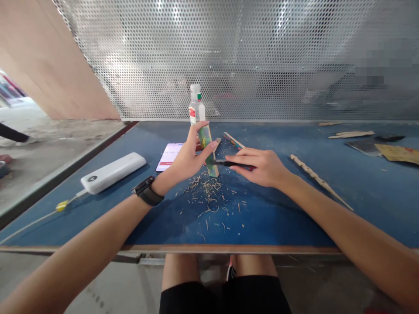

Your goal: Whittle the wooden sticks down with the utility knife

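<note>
Green block point(205, 138) tilts at mid-frame, gripped by the left hand point(192, 152); the right hand point(263, 166) grasps a black tool point(222, 163) against it, shavings point(206, 186) scattered just below centre

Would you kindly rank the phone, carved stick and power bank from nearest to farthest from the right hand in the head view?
1. Carved stick: right side.
2. Phone: beyond the left hand.
3. Power bank: farthest left.

perforated metal screen point(229, 52) behind; blue tabletop point(278, 218); tan panel point(59, 56) at left; grey floor point(118, 292) below
</note>
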Motion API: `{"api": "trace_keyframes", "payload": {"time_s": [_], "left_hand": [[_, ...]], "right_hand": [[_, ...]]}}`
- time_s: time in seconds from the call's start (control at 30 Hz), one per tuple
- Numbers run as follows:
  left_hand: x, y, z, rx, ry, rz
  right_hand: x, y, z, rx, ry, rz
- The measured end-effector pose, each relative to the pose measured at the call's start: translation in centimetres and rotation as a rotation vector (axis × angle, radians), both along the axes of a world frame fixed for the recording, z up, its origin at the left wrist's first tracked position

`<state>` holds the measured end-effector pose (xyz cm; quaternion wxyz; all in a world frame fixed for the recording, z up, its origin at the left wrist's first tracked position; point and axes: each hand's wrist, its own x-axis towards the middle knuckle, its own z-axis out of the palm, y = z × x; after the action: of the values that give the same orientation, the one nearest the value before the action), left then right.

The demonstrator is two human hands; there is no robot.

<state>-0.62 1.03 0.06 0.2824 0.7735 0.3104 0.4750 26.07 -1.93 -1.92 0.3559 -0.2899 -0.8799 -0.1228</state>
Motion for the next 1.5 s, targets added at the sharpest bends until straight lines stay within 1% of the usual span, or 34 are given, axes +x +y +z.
{"api": "trace_keyframes", "payload": {"time_s": [0.07,0.17,0.3,0.4,0.53,0.6,0.7,0.77,0.87,0.93,1.0,1.13,1.3,1.4,1.5], "left_hand": [[0.1,-0.4,0.4,-0.027,0.008,-0.019],[0.2,-0.5,0.7,-0.046,0.0,-0.01],[0.1,-0.3,0.6,-0.059,-0.028,0.004],[0.1,-0.3,0.6,-0.046,0.005,0.009],[0.2,-0.6,0.7,0.033,0.078,0.046],[0.1,-0.6,0.7,0.035,0.082,0.065],[0.0,-0.4,0.7,-0.015,0.036,0.047],[0.0,-0.4,0.7,-0.024,0.029,0.049],[0.0,-0.5,0.7,0.016,0.068,0.096],[0.1,-0.6,0.8,0.033,0.087,0.11],[0.0,-0.6,0.8,0.014,0.068,0.091],[0.0,-0.4,0.8,-0.03,0.018,0.051],[-0.1,-0.3,0.5,-0.024,0.032,0.1],[-0.3,-0.2,0.2,-0.045,0.023,0.079],[-0.5,0.0,0.0,-0.002,-0.002,0.062]], "right_hand": [[-0.1,-0.1,0.3,0.041,-0.006,-0.04],[-0.1,-0.3,0.5,0.064,-0.054,-0.069],[0.2,-0.5,0.0,0.065,-0.105,-0.073],[0.5,-0.3,-0.6,0.018,-0.164,-0.06],[0.9,-0.1,-1.3,-0.088,-0.212,-0.015],[0.9,0.0,-1.5,-0.115,-0.211,-0.001],[0.6,-0.1,-1.2,-0.111,-0.174,0.0],[0.2,-0.3,-0.7,-0.085,-0.107,-0.003],[-0.2,-0.5,-0.1,-0.004,-0.003,-0.031],[-0.2,-0.4,0.0,0.046,0.004,-0.058],[0.0,-0.2,-0.1,0.047,-0.011,-0.063],[0.7,0.4,-1.0,-0.065,-0.048,-0.021],[1.2,0.7,-1.7,-0.248,-0.147,0.081],[1.1,0.8,-1.6,-0.275,-0.139,0.085],[1.1,0.7,-1.4,-0.294,-0.132,0.068]]}}
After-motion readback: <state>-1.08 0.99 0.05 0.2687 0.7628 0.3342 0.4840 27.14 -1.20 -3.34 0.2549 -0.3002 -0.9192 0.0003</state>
